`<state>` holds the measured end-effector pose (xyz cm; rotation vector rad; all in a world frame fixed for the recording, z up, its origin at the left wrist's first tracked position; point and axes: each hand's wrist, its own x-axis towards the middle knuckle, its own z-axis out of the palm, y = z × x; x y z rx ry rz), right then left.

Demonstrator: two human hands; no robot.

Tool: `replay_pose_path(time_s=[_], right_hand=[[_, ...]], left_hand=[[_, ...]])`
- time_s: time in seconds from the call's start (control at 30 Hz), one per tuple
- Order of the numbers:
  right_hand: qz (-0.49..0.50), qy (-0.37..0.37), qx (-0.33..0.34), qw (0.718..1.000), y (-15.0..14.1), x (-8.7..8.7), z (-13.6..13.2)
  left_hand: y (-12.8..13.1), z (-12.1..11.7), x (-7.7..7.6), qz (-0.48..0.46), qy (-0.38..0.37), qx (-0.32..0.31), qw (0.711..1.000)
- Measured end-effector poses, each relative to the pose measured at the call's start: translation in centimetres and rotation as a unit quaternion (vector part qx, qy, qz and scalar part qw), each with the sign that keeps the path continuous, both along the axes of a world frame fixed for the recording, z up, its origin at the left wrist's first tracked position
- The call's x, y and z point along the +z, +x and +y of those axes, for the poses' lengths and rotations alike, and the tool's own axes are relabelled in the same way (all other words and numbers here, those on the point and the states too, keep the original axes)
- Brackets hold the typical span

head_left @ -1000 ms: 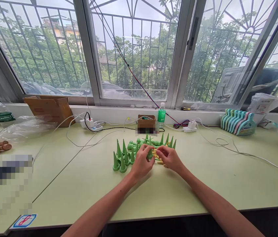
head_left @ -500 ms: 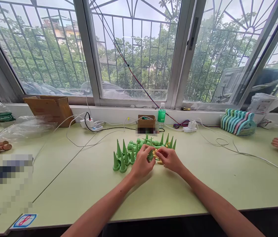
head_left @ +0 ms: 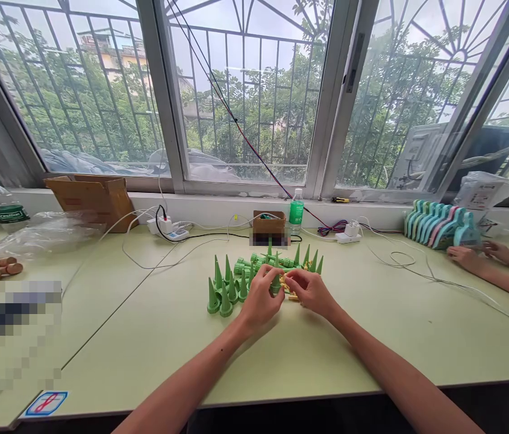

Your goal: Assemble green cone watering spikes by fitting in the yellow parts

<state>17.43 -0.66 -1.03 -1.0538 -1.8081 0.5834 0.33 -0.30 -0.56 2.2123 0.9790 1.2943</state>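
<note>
My left hand (head_left: 263,296) is closed around a green plastic spike (head_left: 276,283), a ribbed cone partly hidden by the fingers. Close beside it, my right hand (head_left: 312,291) pinches something small, apparently a yellow piece, at the spike's side; the fingertips cover most of it. Several green spikes (head_left: 226,301) stand point-up to the left of my left hand, and more spikes (head_left: 306,256) rise behind my right hand. Green ribbed tubes (head_left: 242,266) lie in a pile behind both hands. Small yellow pieces (head_left: 294,296) lie on the table under my right hand.
At the back stand a small cardboard box (head_left: 269,224), a green-labelled bottle (head_left: 296,211) and a larger carton (head_left: 93,199). White cables (head_left: 408,265) cross the table (head_left: 371,325). Another person's hands (head_left: 464,258) touch a row of pastel plastic pieces (head_left: 439,224) at right.
The other person's hand at right has moved left, bringing a light-blue piece to the row, and a second hand now shows. My hands have barely moved.
</note>
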Motion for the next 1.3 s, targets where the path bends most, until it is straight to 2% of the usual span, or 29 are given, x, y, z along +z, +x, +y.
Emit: replay_pose_path(time_s=[0.2, 0.57, 0.9, 1.1, 1.3], right_hand=[[0.009, -0.012, 0.020, 1.000, -0.04, -0.04, -0.03], [0.011, -0.003, 0.016, 1.000, -0.04, -0.14, 0.17], [-0.028, 0.021, -0.006, 0.999, 0.03, -0.41, 0.43], [-0.022, -0.005, -0.008, 1.000, -0.06, -0.39, 0.52], [-0.005, -0.009, -0.010, 1.000, -0.01, 0.01, 0.13]], left_hand=[[0.01, -0.02, 0.05, 0.000, 0.005, 0.005, 1.000], [-0.07, 0.04, -0.01, 0.011, 0.009, 0.005, 1.000], [-0.04, -0.14, 0.08, 0.005, 0.008, -0.018, 1.000], [0.00, -0.24, 0.19, 0.006, 0.001, -0.025, 1.000], [-0.10, -0.14, 0.18, 0.008, 0.007, 0.001, 1.000]])
